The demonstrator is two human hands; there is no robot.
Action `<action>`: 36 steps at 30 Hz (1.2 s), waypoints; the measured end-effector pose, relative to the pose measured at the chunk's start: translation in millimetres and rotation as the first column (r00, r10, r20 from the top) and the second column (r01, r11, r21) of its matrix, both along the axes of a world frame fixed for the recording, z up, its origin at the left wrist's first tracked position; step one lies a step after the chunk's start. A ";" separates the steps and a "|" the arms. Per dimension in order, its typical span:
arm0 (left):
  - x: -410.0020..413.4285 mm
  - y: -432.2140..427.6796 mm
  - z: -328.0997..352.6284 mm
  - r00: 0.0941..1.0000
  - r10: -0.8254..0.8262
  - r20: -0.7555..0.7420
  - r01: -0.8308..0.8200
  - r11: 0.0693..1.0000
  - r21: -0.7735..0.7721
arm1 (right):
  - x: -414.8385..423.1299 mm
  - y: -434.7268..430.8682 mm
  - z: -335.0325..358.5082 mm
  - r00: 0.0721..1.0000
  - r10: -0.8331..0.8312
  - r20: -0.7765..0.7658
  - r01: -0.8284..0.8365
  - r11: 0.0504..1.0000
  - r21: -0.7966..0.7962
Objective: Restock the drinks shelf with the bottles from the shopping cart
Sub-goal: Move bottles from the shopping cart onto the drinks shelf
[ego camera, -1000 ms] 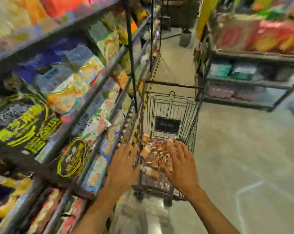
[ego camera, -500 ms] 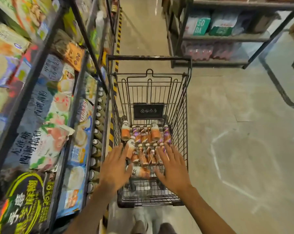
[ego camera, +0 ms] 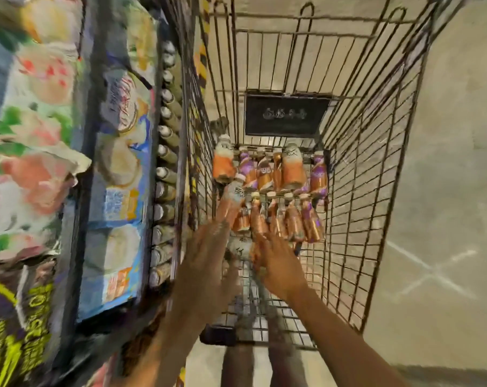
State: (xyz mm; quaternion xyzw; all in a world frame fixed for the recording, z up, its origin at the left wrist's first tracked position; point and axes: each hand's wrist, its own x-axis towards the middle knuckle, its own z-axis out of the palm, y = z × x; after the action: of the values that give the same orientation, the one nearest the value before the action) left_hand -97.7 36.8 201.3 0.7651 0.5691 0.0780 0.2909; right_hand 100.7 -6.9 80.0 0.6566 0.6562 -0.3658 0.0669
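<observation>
Reaching into the shopping cart (ego camera: 376, 191), two hands, both with fingers straight and spread, neither holding anything.

- Left hand (ego camera: 206, 263): palm down, fingertips at the foot of the tilted bottle (ego camera: 231, 202); blur hides whether they touch it.
- Right hand (ego camera: 278, 263): palm down, fingers fanned toward 11 o'clock, tips just beside the lying bottle (ego camera: 240, 245); I cannot tell if they make contact.

Bottles (ego camera: 292, 169), on the cart floor at 12 o'clock from the hands, white caps, mostly orange labels:
- Far row, against the end wall: about six upright, two of them larger and two with purple labels.
- Near row: about six, the one at its 9 o'clock end larger and leaning toward the far row.
- One more on its side between the two hands, pale end showing.
- Total about thirteen; motion blur makes the count approximate.

Cart fittings: one dark placard (ego camera: 285, 114) on the end wall at 12 o'clock, its marking unreadable.

At 9 o'clock from the cart: one line of capped bottles (ego camera: 166, 155) along a low shelf edge, roughly a dozen, running front to back. Beyond them, further toward 9 o'clock, are snack bags (ego camera: 116, 152) in tiers, too blurred to count.

At 3 o'clock: pale floor (ego camera: 446, 191) with white lines.

At 6 o'clock: the person's two legs (ego camera: 236, 364) behind the cart.
</observation>
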 end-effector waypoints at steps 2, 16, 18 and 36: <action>1.2 -4.4 -12.3 1.000 0.022 0.008 -0.022 1.000 0.010 | -11.0 1.3 -39.1 1.000 0.020 -0.020 -0.022 0.998 -0.065; 9.5 -1.2 -44.6 0.997 0.070 0.022 -0.071 0.996 0.046 | -37.0 -0.8 -116.3 0.986 0.140 0.087 -0.138 0.990 -0.019; 10.2 -0.3 -42.1 0.998 0.066 0.017 -0.067 0.997 0.039 | -23.7 -3.0 -105.1 1.000 0.015 -0.007 -0.015 1.000 -0.022; 41.7 36.3 -75.3 0.966 0.257 0.035 -0.241 0.939 -0.247 | 85.2 33.0 53.1 0.278 -0.756 -0.593 0.683 0.590 -0.431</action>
State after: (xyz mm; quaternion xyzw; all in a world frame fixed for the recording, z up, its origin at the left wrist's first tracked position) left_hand -56.0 73.1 125.9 0.6431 0.6564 0.0703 0.3881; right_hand 185.9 26.1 133.2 0.6713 0.2376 -0.6131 -0.3421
